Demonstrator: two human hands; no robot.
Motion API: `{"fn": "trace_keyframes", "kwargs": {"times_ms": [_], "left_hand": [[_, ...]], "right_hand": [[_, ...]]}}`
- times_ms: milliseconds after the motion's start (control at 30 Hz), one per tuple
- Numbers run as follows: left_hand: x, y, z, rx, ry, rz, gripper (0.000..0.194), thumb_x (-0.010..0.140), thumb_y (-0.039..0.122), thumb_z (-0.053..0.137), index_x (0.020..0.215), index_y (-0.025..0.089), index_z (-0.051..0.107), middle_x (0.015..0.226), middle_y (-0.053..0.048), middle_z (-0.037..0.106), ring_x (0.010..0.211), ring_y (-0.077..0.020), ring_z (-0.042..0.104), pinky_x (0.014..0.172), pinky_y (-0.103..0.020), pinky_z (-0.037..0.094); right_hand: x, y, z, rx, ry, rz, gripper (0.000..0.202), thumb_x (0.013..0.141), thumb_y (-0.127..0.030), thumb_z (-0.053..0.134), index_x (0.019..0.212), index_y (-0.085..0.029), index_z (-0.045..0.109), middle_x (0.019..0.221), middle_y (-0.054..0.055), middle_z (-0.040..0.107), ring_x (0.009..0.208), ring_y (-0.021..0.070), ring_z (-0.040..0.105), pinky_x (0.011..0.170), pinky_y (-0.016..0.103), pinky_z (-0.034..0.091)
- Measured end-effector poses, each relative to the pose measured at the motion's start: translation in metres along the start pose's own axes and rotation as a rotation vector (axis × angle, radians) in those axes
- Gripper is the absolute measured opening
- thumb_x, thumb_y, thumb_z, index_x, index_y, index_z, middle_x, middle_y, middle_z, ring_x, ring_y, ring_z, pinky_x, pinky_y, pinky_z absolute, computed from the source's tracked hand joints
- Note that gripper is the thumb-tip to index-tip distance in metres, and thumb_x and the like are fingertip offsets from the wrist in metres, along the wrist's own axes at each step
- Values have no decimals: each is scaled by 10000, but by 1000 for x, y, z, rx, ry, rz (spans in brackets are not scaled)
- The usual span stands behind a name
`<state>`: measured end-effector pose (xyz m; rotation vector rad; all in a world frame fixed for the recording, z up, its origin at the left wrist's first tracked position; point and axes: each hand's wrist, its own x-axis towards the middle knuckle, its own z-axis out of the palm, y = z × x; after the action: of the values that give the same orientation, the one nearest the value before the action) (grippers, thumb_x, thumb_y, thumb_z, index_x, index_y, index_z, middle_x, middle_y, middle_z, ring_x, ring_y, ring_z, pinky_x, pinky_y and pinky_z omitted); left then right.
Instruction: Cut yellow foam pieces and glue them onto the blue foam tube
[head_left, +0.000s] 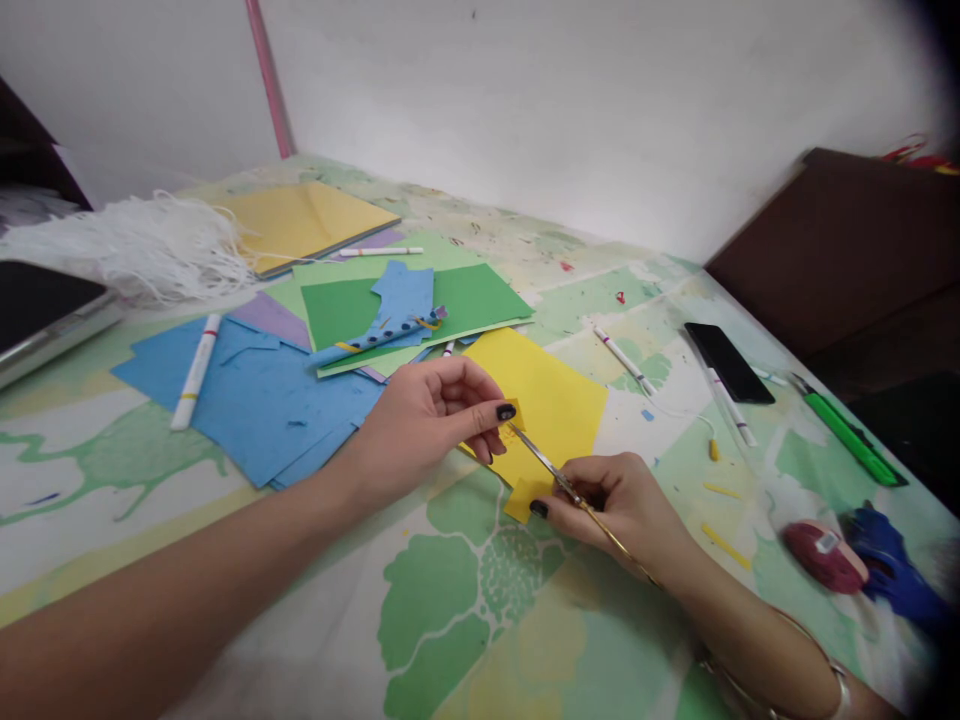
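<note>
Small yellow paper [520, 416] is pinched by left fingers [477, 420]; scissors [538, 455] – gripped by right fingers [600, 468] – are angled forward-left, tips at paper.

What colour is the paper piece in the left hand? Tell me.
The paper piece is yellow, seen best in the head view.

The cloth [450, 590] on the bench is pale, printed with green leaf shapes and soft yellow patches. The large sheet [555, 385] is bright yellow, the card [465, 290] deep green, the loose papers [247, 385] blue. A blue cutout [405, 300] bears dark dots and yellow stripes. The phone [727, 362] is black, the cutter [851, 437] neon green.
</note>
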<state>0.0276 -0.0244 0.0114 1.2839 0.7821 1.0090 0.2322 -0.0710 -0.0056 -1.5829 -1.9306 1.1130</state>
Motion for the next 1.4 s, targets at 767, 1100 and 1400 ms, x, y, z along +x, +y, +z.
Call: {"fn": "trace_keyframes", "kwargs": {"times_ms": [767,1100,1400], "left_hand": [[-2,-2,-1,173,33,23,76,751,199,678,722,153,625,615,38,581,506,-68,521,470,-169,443],[-1,-5,-2,165,23,-6,118,744,251,691,731,158,621,637,28,592,509,-81,531,485,-195,458],[-2,-3,-1,150,15,-21,107,738,225,693,720,148,620,629,27,593,506,-80,539,488,-192,462]], "right_hand": [[0,-2,1,-28,-81,1,372,709,-349,602,500,-175,348,498,-61,242,492,67,201,430,236,149],[-1,0,0,-44,-99,-8,407,719,-358,615,503,-178,322,505,-63,229,503,70,188,442,247,143],[0,0,0,-49,-108,-9,413,717,-354,623,499,-177,320,499,-67,221,493,65,180,432,242,134]]}}
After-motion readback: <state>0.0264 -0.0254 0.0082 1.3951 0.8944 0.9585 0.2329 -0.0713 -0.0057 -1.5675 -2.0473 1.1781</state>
